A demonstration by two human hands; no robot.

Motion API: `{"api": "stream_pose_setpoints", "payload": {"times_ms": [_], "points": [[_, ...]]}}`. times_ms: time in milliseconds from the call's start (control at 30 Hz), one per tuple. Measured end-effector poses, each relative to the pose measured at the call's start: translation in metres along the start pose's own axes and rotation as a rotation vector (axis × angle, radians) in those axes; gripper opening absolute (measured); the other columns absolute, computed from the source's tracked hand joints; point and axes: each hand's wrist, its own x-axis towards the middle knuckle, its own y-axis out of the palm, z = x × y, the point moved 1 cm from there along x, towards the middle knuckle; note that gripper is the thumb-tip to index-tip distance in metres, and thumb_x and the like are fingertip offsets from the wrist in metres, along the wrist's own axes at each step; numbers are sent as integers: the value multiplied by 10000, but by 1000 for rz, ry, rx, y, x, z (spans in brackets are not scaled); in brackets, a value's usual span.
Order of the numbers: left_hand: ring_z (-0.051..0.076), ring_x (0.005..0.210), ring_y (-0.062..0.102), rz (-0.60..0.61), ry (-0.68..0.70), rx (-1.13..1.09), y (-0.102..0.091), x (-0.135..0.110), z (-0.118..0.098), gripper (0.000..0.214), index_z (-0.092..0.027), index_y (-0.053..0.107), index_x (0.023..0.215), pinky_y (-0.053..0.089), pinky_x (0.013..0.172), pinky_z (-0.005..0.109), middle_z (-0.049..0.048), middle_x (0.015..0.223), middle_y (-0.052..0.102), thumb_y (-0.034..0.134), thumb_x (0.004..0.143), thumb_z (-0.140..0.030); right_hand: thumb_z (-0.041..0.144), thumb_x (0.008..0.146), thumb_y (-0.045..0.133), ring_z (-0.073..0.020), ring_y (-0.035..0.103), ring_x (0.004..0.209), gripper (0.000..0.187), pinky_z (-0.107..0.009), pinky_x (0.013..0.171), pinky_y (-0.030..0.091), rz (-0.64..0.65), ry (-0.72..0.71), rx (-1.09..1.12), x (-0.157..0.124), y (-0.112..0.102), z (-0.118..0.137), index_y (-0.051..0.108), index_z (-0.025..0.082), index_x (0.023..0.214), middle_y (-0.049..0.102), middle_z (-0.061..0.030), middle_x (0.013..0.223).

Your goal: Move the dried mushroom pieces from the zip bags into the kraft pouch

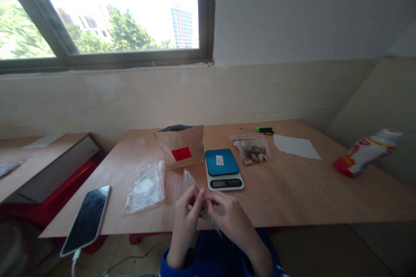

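Both hands pinch the red seal strip of a small clear zip bag (189,178) at the table's front edge. My left hand (188,207) grips it between thumb and fingers, and my right hand (227,212) pinches the strip right beside it. The bag's lower part is mostly hidden behind my fingers; something darkish shows in it. Just beyond my hands lies a kitchen scale (224,169) with a blue plate and a dark display. A brown kraft pouch (180,149) with a red label stands with its top open, left of the scale.
Flat clear zip bags (146,186) lie left, near a phone (87,218) on a cable. Filled zip bags (255,151), a green-handled screwdriver (264,130), white paper (296,146) and a red-white bottle (365,153) are on the right.
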Motion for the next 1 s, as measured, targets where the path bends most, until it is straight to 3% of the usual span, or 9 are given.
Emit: {"api": "stream_pose_setpoints", "payload": {"times_ms": [167, 367, 567, 633, 700, 733, 867, 933, 1000], "points": [[115, 565, 387, 27, 34, 54, 0, -1, -2, 387, -195, 461, 614, 310, 529, 233, -30, 584, 426, 547, 841, -497, 279, 918, 463, -173, 677, 696, 268, -243, 634, 502, -109, -21, -2, 3, 2, -15, 688, 198, 796, 730, -51, 798], [121, 571, 406, 143, 48, 154, -7, -4, -5, 414, -193, 448, 573, 301, 555, 248, -23, 570, 425, 531, 860, -480, 474, 872, 509, -216, 691, 597, 340, -300, 565, 554, -574, 236, 90, -4, -39, -54, 677, 182, 916, 749, -86, 774], [163, 696, 512, 286, -12, 62, -10, -1, 4, 412, -190, 534, 676, 382, 688, 276, 7, 673, 542, 537, 831, -572, 579, 803, 584, -195, 670, 546, 454, -287, 530, 563, -555, 265, 344, -6, -45, -37, 673, 152, 930, 741, -108, 772], [205, 786, 557, 306, 13, -84, -12, 1, 11, 553, -187, 586, 730, 411, 763, 317, 44, 749, 600, 395, 831, -696, 589, 775, 615, -178, 649, 506, 463, -274, 494, 550, -562, 284, 434, -5, -41, -29, 672, 152, 917, 736, -95, 747], [253, 917, 582, 249, 36, -255, -15, 3, 22, 723, -186, 636, 803, 424, 842, 370, 92, 883, 650, 204, 823, -766, 590, 745, 651, -153, 609, 443, 466, -252, 424, 512, -561, 323, 559, -3, -36, -26, 667, 153, 903, 725, -75, 709], [271, 993, 579, 200, 32, -318, -16, 4, 28, 732, -191, 652, 868, 425, 874, 389, 107, 978, 660, 207, 820, -769, 585, 733, 668, -139, 585, 415, 462, -240, 394, 490, -554, 345, 630, -3, -34, -25, 663, 154, 897, 718, -64, 691], [309, 1231, 503, 179, -112, -429, -11, 1, 47, 615, -228, 604, 1200, 393, 1009, 440, 120, 1300, 594, 541, 777, -669, 561, 707, 704, -101, 515, 359, 467, -205, 330, 415, -489, 441, 823, 0, -22, -26, 657, 154, 933, 691, -35, 654], [313, 1303, 454, 174, -213, -442, -6, -2, 48, 604, -227, 607, 1224, 360, 1069, 435, 112, 1360, 566, 639, 748, -597, 560, 702, 702, -111, 533, 382, 502, -214, 343, 426, -442, 454, 800, 3, -17, -27, 652, 155, 994, 686, -35, 666], [304, 1324, 444, 78, -287, -442, -2, -4, 45, 577, -224, 628, 1202, 353, 1094, 415, 98, 1363, 573, 696, 723, -538, 544, 687, 711, -144, 604, 482, 531, -250, 427, 498, -464, 393, 706, 6, -14, -28, 636, 164, 1050, 698, -54, 745]]}}
